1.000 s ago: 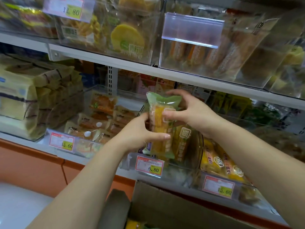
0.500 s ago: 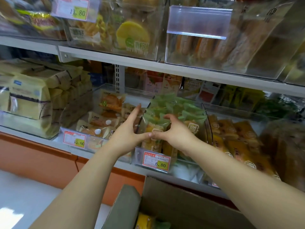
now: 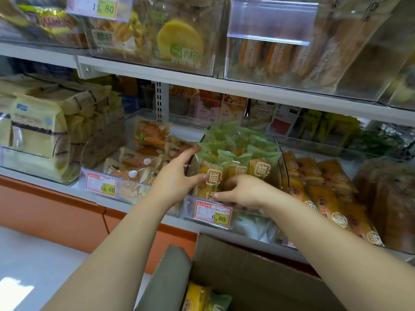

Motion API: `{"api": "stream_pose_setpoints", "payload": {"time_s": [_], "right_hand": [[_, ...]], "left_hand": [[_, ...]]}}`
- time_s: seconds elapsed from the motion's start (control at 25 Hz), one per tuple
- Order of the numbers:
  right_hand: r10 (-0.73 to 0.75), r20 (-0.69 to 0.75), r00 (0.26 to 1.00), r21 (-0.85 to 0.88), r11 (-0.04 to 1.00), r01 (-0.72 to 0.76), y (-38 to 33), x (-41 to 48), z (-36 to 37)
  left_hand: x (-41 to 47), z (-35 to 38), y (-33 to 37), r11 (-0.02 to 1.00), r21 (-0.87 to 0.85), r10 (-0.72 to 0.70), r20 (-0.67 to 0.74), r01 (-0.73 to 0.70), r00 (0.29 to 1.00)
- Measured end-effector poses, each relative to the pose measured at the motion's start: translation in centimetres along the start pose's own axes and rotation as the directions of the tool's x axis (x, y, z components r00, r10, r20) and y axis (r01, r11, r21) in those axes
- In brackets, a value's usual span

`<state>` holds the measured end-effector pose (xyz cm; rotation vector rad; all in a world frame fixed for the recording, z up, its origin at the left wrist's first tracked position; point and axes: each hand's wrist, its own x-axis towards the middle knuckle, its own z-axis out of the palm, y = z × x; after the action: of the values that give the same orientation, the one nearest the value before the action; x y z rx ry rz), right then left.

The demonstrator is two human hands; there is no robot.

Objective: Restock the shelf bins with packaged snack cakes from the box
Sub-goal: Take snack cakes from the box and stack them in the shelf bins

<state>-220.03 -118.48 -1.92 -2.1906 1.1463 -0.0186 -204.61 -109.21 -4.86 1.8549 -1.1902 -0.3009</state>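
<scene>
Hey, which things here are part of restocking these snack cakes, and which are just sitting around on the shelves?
Part of the job: green-topped cake packs, their clear bin, cardboard box, spare packs inside it, left grip, right grip.

Just sitting there: orange bread packs, pale sliced-cake bags, top-shelf bins, price tags.

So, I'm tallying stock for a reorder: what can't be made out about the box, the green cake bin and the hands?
Head view only.
Box: cut off by the bottom edge; remaining cakes uncountable.
Green cake bin: back rows hidden behind front packs.
Right hand: its back hides most fingers; grip unclear.
Price tag: small print too small.
</scene>
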Motion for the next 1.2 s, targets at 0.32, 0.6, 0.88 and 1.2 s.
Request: {"api": "stream_pose_setpoints", "payload": {"time_s": [0.32,0.6,0.88,1.2], "right_hand": [[-0.083,-0.140,0.987,0.061,0.994,0.092,2.4,0.6,0.2],[-0.282,-0.378,0.882,0.111,0.932,0.345,4.5,-6.3,-0.4],[0.086,0.403,0.911,-0.057,0.996,-0.068,17.3,-10.5,7.1],[0.315,0.365,0.876,0.345,0.828,-0.442,26.3,-5.8,19.9]], "left_hand": [[-0.4,0.7,0.2,0.993,0.121,0.000,-0.033,0.004,0.999],[-4.2,0.6,1.8,0.920,0.327,0.296,-0.222,-0.215,0.929],[-15.6,8.0,-1.6,0.849,0.366,0.185,0.471,-0.382,0.862],[-18.7,16.5,-9.3,0.740,0.619,-0.428,0.736,-0.264,0.524]]}}
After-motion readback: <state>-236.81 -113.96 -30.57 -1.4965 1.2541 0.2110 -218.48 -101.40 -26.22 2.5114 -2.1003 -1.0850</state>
